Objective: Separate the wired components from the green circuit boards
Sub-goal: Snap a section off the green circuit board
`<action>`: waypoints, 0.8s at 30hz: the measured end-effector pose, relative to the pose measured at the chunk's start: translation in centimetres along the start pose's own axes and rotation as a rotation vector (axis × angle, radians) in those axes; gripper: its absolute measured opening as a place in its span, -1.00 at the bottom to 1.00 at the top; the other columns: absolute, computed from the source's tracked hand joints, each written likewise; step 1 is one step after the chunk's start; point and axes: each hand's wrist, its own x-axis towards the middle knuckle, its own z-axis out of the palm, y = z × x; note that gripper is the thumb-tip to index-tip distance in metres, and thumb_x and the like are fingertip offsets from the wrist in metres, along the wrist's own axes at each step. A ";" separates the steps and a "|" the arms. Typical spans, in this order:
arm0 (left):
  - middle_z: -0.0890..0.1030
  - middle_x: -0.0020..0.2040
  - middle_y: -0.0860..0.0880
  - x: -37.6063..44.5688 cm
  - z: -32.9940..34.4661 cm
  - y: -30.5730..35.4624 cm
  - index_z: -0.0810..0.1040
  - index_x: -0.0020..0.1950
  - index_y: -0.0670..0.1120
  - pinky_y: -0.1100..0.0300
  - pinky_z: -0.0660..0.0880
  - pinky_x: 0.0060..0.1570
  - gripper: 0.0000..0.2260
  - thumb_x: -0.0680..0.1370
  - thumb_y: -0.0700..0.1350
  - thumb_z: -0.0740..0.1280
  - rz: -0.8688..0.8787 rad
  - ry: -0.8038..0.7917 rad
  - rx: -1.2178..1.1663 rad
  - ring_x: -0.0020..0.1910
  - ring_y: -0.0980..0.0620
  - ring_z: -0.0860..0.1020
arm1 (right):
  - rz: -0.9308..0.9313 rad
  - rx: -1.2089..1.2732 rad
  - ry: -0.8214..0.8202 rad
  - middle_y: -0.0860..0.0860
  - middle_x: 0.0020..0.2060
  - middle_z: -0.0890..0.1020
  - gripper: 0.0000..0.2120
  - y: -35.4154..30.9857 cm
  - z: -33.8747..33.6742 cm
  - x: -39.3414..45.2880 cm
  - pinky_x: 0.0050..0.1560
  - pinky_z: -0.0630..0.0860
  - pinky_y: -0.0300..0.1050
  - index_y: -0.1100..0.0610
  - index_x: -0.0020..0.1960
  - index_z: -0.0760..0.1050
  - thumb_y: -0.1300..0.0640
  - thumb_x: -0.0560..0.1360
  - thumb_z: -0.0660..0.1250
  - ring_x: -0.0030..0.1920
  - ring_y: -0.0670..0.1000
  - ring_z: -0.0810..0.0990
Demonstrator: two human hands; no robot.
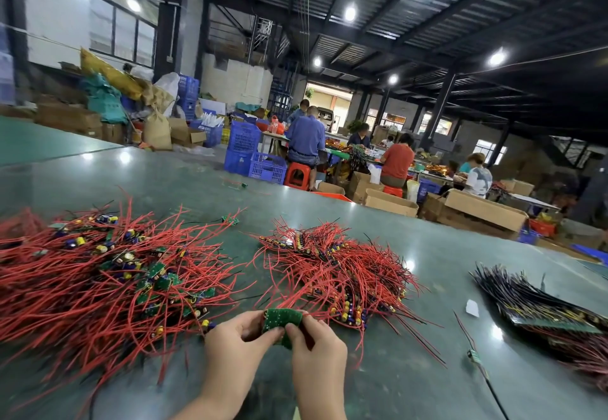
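— So where is the green circuit board (282, 320) right now?

— Low in the middle of the view, held just above the dark green worktop (411, 370), between both hands. Red wires run from its far edge toward the pile behind it.

— How do the hands hold it?

— Left hand (232, 337) has its fingers curled round the board's left edge, thumb pressed on the near face. Right hand (317, 342) pinches the right side, thumb and fingertips on the lower corner. Both are gripping it.

— And the rest of the stock?

— A big tangle of red-wired boards (108, 274) spreads over the left of the worktop, with green boards and small capacitors mixed in. A second red pile (335, 265) lies just beyond the hands, touching the held board's wires. Well apart on the right sits a stack with dark wires (539, 311), and near it a single loose board on a wire (473, 355).

— Anything behind?

— People on stools at other tables, blue crates (243, 138), cardboard boxes.
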 end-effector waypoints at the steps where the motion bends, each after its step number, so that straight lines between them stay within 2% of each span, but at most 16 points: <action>1: 0.71 -0.27 0.03 0.0 0.1 -0.1 0.69 -0.13 -0.13 0.41 0.53 -0.19 -0.78 0.32 -0.39 0.50 -0.005 -0.002 -0.011 -0.23 0.15 0.66 | 0.010 -0.001 0.002 0.10 -0.26 0.62 -0.89 -0.1 0.0 0.0 -0.18 0.28 -0.59 0.24 -0.09 0.66 0.34 0.39 0.43 -0.18 -0.12 0.49; 7: 0.70 -0.28 0.05 0.2 0.7 -0.1 0.67 -0.19 -0.09 0.46 0.50 -0.24 -0.74 0.31 -0.44 0.48 0.006 0.032 -0.071 -0.29 0.22 0.64 | 0.110 0.101 0.032 -0.07 -0.23 0.65 -0.80 -0.6 -0.3 0.3 -0.13 0.34 -0.59 0.16 -0.06 0.67 0.38 0.38 0.41 -0.19 -0.23 0.56; 11: 0.70 -0.26 0.09 0.2 0.9 -0.1 0.67 -0.17 -0.02 0.42 0.52 -0.13 -0.73 0.31 -0.38 0.52 0.038 0.077 -0.024 -0.22 0.21 0.64 | 0.097 0.093 0.037 -0.07 -0.19 0.65 -0.79 -0.9 -0.4 0.3 -0.04 0.38 -0.51 0.15 -0.01 0.66 0.35 0.39 0.42 -0.12 -0.13 0.59; 13: 0.70 -0.25 0.12 0.1 0.9 0.1 0.69 -0.14 -0.02 0.41 0.52 -0.11 -0.74 0.31 -0.34 0.53 0.089 0.080 0.025 -0.21 0.22 0.64 | 0.078 0.075 0.044 -0.02 -0.15 0.66 -0.78 -1.0 -0.4 0.3 0.00 0.40 -0.44 0.16 0.03 0.65 0.33 0.40 0.41 -0.09 -0.09 0.60; 16: 0.70 -0.27 0.12 0.2 0.8 0.3 0.70 -0.11 -0.05 0.35 0.54 -0.10 -0.75 0.30 -0.32 0.54 0.221 0.093 0.144 -0.22 0.21 0.64 | 0.065 0.077 0.074 -0.04 -0.17 0.64 -0.79 -1.2 -0.4 0.2 -0.04 0.36 -0.54 0.18 0.02 0.64 0.35 0.41 0.40 -0.11 -0.10 0.59; 18: 0.70 -0.25 0.10 0.2 1.0 0.3 0.70 -0.09 -0.07 0.31 0.54 -0.09 -0.75 0.30 -0.32 0.54 0.268 0.108 0.175 -0.22 0.21 0.64 | 0.099 0.121 0.098 -0.06 -0.19 0.64 -0.79 -1.3 -0.4 0.1 -0.03 0.41 -0.48 0.17 0.00 0.65 0.36 0.41 0.40 -0.13 -0.10 0.59; 20: 0.70 -0.26 0.12 0.4 1.1 0.2 0.70 -0.12 -0.06 0.37 0.53 -0.13 -0.77 0.31 -0.31 0.53 0.242 0.121 0.113 -0.24 0.24 0.63 | 0.140 0.188 0.115 -0.04 -0.18 0.66 -0.79 -1.3 -0.5 0.0 0.00 0.47 -0.36 0.13 -0.01 0.65 0.36 0.41 0.40 -0.13 -0.09 0.61; 22: 0.70 -0.26 0.11 1.1 1.0 0.0 0.68 -0.16 -0.05 0.45 0.50 -0.19 -0.78 0.32 -0.34 0.51 0.143 0.108 -0.027 -0.27 0.23 0.63 | 0.171 0.259 0.146 -0.02 -0.17 0.67 -0.79 -1.5 -0.7 0.0 -0.03 0.47 -0.39 0.14 -0.02 0.64 0.36 0.41 0.40 -0.14 -0.11 0.61; 24: 0.71 -0.25 0.05 2.3 1.0 0.0 0.65 -0.19 -0.07 0.45 0.51 -0.23 -0.81 0.34 -0.35 0.49 0.021 0.072 -0.167 -0.26 0.17 0.63 | 0.221 0.357 0.161 -0.06 -0.23 0.69 -0.80 -1.6 -1.1 0.2 -0.11 0.47 -0.43 0.15 -0.03 0.65 0.37 0.41 0.41 -0.22 -0.18 0.61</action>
